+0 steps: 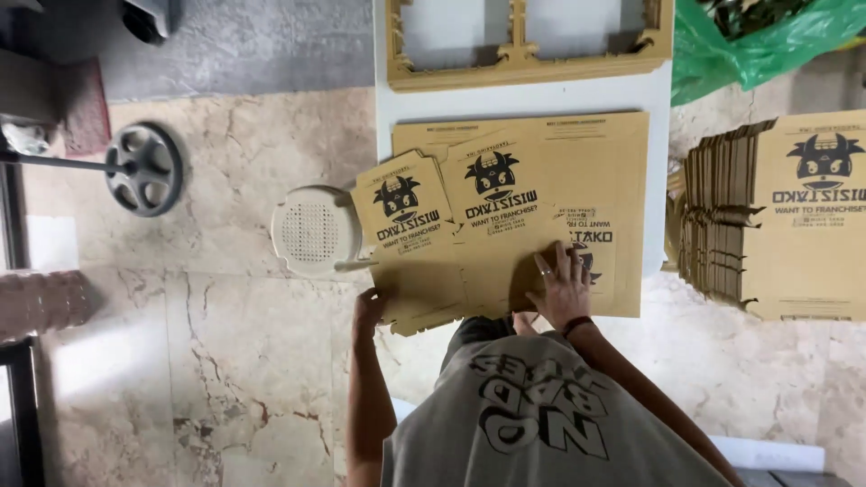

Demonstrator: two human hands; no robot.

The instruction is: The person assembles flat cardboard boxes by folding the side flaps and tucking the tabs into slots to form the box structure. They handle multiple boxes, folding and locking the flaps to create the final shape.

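A flat cardboard box blank (424,243) is seen overhanging the desk's (523,97) near left corner. The right hand (561,290) is pressed flat on it, fingers spread; the left hand (368,311) pinches its near left edge. Judged light, stiff, easily creased; best held at the edges.

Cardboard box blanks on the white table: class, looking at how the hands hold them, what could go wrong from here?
1. The box blank held by the left hand overhangs the table edge; it may sag or slide to the floor.
2. The right hand presses flat on the stack; sheets might shift out of line.
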